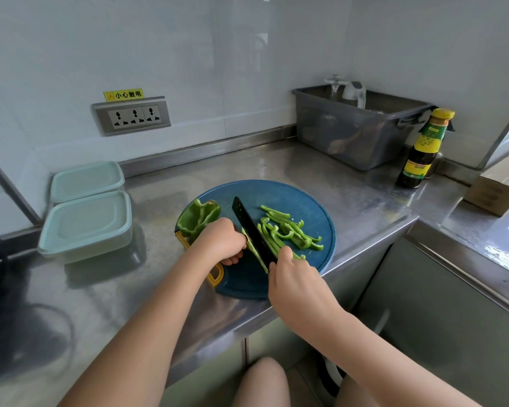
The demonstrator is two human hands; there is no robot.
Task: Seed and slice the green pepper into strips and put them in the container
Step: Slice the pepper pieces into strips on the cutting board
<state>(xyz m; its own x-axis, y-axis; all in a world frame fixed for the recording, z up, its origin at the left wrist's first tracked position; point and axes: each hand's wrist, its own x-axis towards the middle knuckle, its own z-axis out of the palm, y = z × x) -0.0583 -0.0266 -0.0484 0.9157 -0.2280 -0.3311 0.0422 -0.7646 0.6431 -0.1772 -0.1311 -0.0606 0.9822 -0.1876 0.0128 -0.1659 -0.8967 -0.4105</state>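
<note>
A round blue cutting board lies on the steel counter. My left hand presses down on a flat piece of green pepper, most of it hidden under my fingers. My right hand grips the handle of a black knife, whose blade rests against that piece. Several cut green strips lie to the right of the blade. A larger uncut pepper piece sits at the board's left edge. Two lidded pale green containers stand to the left.
A grey plastic tub stands at the back right below a tap. A dark sauce bottle with a yellow cap is beside it, and a cardboard box is at the far right. A wall socket panel is behind.
</note>
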